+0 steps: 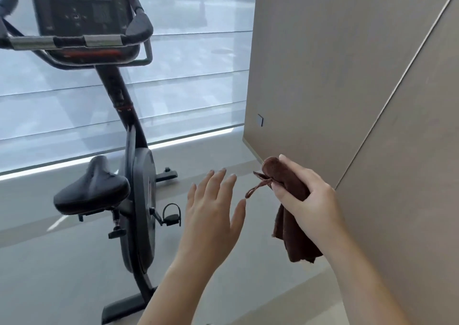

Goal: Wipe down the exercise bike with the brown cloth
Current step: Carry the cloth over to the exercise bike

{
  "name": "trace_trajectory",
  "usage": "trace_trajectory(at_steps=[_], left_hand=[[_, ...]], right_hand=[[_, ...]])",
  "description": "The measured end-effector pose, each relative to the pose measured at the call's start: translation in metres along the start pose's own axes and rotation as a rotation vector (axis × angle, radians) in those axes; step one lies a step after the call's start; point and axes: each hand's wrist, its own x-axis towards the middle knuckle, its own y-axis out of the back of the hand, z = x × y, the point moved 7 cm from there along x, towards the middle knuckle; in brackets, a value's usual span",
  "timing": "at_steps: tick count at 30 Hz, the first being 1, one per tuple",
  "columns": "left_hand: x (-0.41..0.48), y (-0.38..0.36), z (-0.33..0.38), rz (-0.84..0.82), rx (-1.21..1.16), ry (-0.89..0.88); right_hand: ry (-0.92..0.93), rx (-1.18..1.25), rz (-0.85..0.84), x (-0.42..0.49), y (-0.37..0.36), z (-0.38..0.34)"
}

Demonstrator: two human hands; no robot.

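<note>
A black exercise bike [139,190] stands at the left, with its console [82,9] and handlebars [67,41] at the top and its saddle [92,190] lower left. My right hand [308,195] grips a bunched brown cloth [290,227] in the air to the right of the bike; part of the cloth hangs below the hand and a small loop sticks out to the left. My left hand [213,205] is spread flat with straight fingers just left of the cloth, touching nothing. Neither hand touches the bike.
A beige panelled wall [347,76] runs along the right side. Behind the bike a large window with pale blinds [186,76] reaches nearly to the light grey floor [62,275]. A pedal [171,215] juts out from the bike toward my left hand.
</note>
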Motion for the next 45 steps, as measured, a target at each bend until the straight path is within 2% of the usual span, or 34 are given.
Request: trace_trajectory(at_steps=[4, 14, 19, 21, 27, 34, 37, 41, 45], left_hand=[[0.085, -0.006, -0.045, 0.057, 0.03, 0.026], [0.234, -0.064, -0.119, 0.022, 0.101, 0.064], [0.333, -0.09, -0.152, 0.098, 0.181, 0.086], [0.411, -0.099, -0.164, 0.173, 0.181, 0.122], [0.472, -0.089, -0.179, 0.241, 0.26, 0.133], [0.558, -0.045, -0.239, 0.325, 0.255, 0.211], [0.593, -0.021, -0.257, 0.334, 0.259, 0.174], [0.636, 0.017, -0.286, 0.325, 0.134, 0.125], [0.673, 0.052, -0.324, 0.291, 0.312, 0.069]], right_hand=[[0.042, -0.019, -0.056, 0.097, -0.045, -0.001], [0.027, 0.028, -0.122, 0.268, -0.119, 0.053], [0.099, 0.114, -0.142, 0.38, -0.144, 0.072], [0.14, 0.146, -0.182, 0.467, -0.156, 0.076], [0.234, 0.2, -0.213, 0.535, -0.172, 0.062], [0.357, 0.285, -0.313, 0.646, -0.245, 0.028], [0.393, 0.304, -0.316, 0.686, -0.276, 0.013], [0.474, 0.316, -0.3, 0.733, -0.319, -0.014], [0.53, 0.367, -0.303, 0.776, -0.364, -0.046]])
